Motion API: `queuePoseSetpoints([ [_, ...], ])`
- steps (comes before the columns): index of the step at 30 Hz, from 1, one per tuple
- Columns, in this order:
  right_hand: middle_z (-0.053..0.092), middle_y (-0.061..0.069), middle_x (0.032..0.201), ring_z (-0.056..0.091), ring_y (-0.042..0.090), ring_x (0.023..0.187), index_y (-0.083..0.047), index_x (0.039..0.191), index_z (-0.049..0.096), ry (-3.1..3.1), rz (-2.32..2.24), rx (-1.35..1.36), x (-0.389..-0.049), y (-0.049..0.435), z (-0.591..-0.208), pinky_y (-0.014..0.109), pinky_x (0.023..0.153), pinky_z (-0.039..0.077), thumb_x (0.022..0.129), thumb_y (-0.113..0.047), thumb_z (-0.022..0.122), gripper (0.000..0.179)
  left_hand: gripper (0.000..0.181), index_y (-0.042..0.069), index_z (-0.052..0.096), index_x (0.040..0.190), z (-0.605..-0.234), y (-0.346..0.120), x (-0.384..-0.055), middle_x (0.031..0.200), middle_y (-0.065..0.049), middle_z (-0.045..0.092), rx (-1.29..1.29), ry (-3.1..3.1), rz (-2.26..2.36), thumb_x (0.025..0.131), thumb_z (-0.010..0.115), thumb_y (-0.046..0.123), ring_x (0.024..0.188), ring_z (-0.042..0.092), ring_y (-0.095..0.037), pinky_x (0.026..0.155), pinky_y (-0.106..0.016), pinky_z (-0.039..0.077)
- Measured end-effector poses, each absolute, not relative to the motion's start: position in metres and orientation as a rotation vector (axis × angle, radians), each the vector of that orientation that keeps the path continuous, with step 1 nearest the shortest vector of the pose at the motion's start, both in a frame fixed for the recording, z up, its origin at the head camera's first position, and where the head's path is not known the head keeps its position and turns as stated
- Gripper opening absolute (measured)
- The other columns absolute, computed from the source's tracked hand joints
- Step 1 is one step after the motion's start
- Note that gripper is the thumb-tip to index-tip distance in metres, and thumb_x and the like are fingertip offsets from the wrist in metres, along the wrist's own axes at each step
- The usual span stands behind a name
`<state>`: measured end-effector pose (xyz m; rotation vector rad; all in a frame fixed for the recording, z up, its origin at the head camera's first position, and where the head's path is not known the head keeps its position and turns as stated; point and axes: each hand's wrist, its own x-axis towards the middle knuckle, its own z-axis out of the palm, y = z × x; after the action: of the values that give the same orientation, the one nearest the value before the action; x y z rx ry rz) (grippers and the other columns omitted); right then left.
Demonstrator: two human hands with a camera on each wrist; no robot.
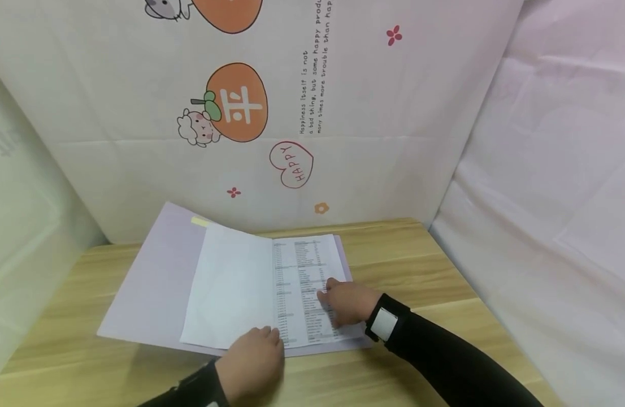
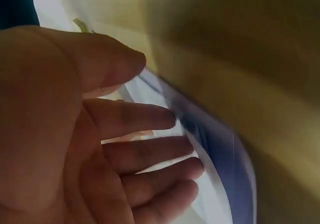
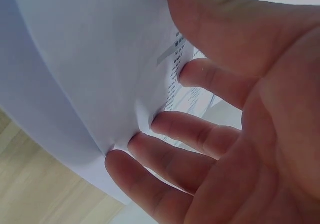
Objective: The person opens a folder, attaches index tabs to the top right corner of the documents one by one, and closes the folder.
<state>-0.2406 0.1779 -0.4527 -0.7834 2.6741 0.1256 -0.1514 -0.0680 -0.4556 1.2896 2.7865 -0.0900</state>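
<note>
A light purple folder [image 1: 152,277] lies spread on the wooden table, its left cover tilted up. Inside are white sheets: a blank page [image 1: 231,288] on the left and a page printed with columns of small text [image 1: 289,277] on the right. My left hand [image 1: 256,356] rests at the lower edge near the fold, and its fingers look loose and slightly bent in the left wrist view. On the right part of the printed page lies my right hand [image 1: 350,302]. Its fingertips [image 3: 117,159] press into the white paper, fingers spread and gently bent.
The wooden table [image 1: 409,260] extends beyond the folder on both sides. A white cloth with printed cartoons [image 1: 353,141] stands behind it, with white cloth [image 1: 556,198] along the right side. A yellow tab [image 1: 199,222] sticks out at the pages' top.
</note>
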Motion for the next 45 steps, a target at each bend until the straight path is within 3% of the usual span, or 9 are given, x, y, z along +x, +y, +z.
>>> queuePoseSetpoints([
  [3, 0.054, 0.008, 0.118, 0.051, 0.014, 0.070, -0.017, 0.146, 0.053, 2.664, 0.150, -0.771, -0.243, 0.176, -0.449, 0.026, 0.061, 0.044, 0.079, -0.030, 0.085, 0.076, 0.023, 0.007, 0.073, 0.102, -0.462, -0.063, -0.149, 0.085, -0.007, 0.063, 1.265, 2.807, -0.069, 0.085, 0.070, 0.023, 0.074, 0.055, -0.018, 0.071, -0.034, 0.049],
  [6, 0.058, 0.007, 0.111, 0.052, 0.015, 0.075, -0.016, 0.133, 0.066, 2.675, 0.229, -0.798, -0.246, 0.170, -0.443, 0.028, 0.064, 0.046, 0.081, -0.030, 0.082, 0.056, 0.020, 0.010, 0.073, 0.100, -0.467, -0.061, -0.150, 0.078, -0.005, 0.059, 1.249, 2.824, -0.061, 0.085, 0.070, 0.022, 0.070, 0.053, -0.018, 0.066, -0.033, 0.046],
  [10, 0.062, 0.005, 0.124, 0.058, 0.017, 0.108, -0.014, 0.122, 0.069, 2.745, 0.199, -0.977, -0.247, 0.145, -0.441, 0.033, 0.088, 0.050, 0.090, -0.028, 0.071, 0.034, 0.013, 0.010, 0.070, 0.090, -0.470, -0.059, -0.151, 0.070, -0.003, 0.051, 1.228, 2.858, -0.070, 0.086, 0.068, 0.022, 0.062, 0.047, -0.016, 0.057, -0.031, 0.042],
  [12, 0.058, 0.004, 0.134, 0.053, 0.014, 0.122, -0.012, 0.129, 0.063, 2.725, 0.058, -1.104, -0.247, 0.125, -0.447, 0.031, 0.098, 0.046, 0.096, -0.027, 0.064, 0.036, 0.014, 0.009, 0.068, 0.083, -0.468, -0.058, -0.151, 0.069, -0.004, 0.051, 1.223, 2.877, -0.071, 0.086, 0.068, 0.023, 0.060, 0.048, -0.016, 0.053, -0.031, 0.042],
  [16, 0.054, 0.003, 0.138, 0.055, 0.012, 0.119, -0.010, 0.134, 0.055, 2.665, -0.148, -1.195, -0.256, 0.093, -0.466, 0.027, 0.096, 0.046, 0.104, -0.029, 0.052, 0.036, 0.020, 0.009, 0.064, 0.074, -0.462, -0.056, -0.150, 0.071, -0.008, 0.060, 1.209, 2.874, -0.063, 0.084, 0.069, 0.026, 0.060, 0.056, -0.019, 0.049, -0.032, 0.045],
  [22, 0.037, 0.004, 0.156, 0.039, 0.018, 0.139, -0.013, 0.147, 0.048, 2.794, -0.146, -0.952, -0.290, 0.075, -0.491, 0.039, 0.108, 0.038, 0.108, -0.040, 0.036, 0.049, 0.023, 0.003, 0.073, 0.091, -0.458, -0.053, -0.152, 0.090, -0.017, 0.070, 1.100, 2.790, -0.003, 0.085, 0.068, 0.025, 0.080, 0.067, -0.027, 0.063, -0.038, 0.055],
  [29, 0.037, -0.001, 0.157, 0.029, 0.022, 0.144, -0.017, 0.150, 0.045, 2.854, -0.048, -0.809, -0.325, 0.061, -0.504, 0.052, 0.110, 0.031, 0.105, -0.049, 0.039, 0.056, 0.022, 0.003, 0.073, 0.091, -0.460, -0.053, -0.152, 0.082, -0.013, 0.066, 1.040, 2.739, 0.035, 0.085, 0.068, 0.024, 0.073, 0.063, -0.023, 0.064, -0.036, 0.053],
  [34, 0.032, -0.003, 0.159, 0.026, 0.022, 0.146, -0.020, 0.152, 0.043, 2.842, 0.006, -0.724, -0.344, 0.051, -0.503, 0.051, 0.112, 0.028, 0.104, -0.052, 0.037, 0.057, 0.024, 0.003, 0.074, 0.094, -0.461, -0.053, -0.151, 0.083, -0.013, 0.067, 1.025, 2.731, 0.043, 0.087, 0.067, 0.026, 0.075, 0.064, -0.024, 0.068, -0.037, 0.053],
  [45, 0.020, -0.002, 0.164, 0.017, 0.028, 0.149, -0.032, 0.156, 0.033, 2.761, -0.036, -0.673, -0.387, 0.056, -0.502, 0.059, 0.112, 0.020, 0.097, -0.064, 0.045, 0.069, 0.019, 0.006, 0.070, 0.080, -0.456, -0.051, -0.152, 0.067, -0.005, 0.056, 1.051, 2.760, 0.014, 0.086, 0.067, 0.024, 0.059, 0.051, -0.017, 0.057, -0.033, 0.047],
])
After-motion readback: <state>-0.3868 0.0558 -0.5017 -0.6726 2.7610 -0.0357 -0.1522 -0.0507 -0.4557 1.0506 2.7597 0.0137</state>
